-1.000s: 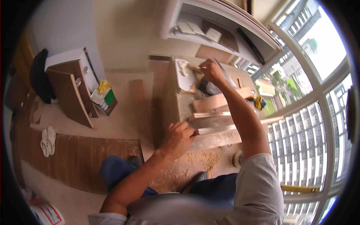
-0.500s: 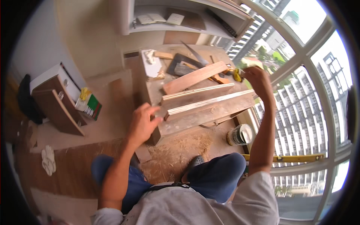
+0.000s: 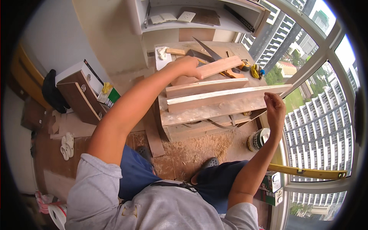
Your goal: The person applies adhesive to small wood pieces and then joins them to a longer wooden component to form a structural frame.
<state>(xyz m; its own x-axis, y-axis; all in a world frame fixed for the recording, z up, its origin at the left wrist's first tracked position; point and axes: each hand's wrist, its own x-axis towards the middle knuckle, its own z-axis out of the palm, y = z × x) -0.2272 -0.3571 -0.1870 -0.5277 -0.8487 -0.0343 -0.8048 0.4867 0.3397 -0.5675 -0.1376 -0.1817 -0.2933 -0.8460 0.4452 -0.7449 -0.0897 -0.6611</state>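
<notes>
My left hand reaches across the workbench, its fingers bent over the left part of a slanting wooden board. Part of the grip is hidden behind the hand. My right hand is beside the right end of the nearest board, fingers loosely curled, nothing visible in them. Between these lies a shorter plywood board on edge. Behind the slanting board are a handsaw, an orange-handled tool, a yellow and black tool and a small yellow and blue item.
Shavings cover the floor below the bench. A paint bucket and a yellow spirit level are by the window on my right. Drawer parts lean at left, near white clogs. An open shelf overhangs the bench.
My left hand has gone from the boards' left ends, fingers spread, to the slanting board farther back. My right hand has come down and nearer, away from the yellow items. The view has shifted.
</notes>
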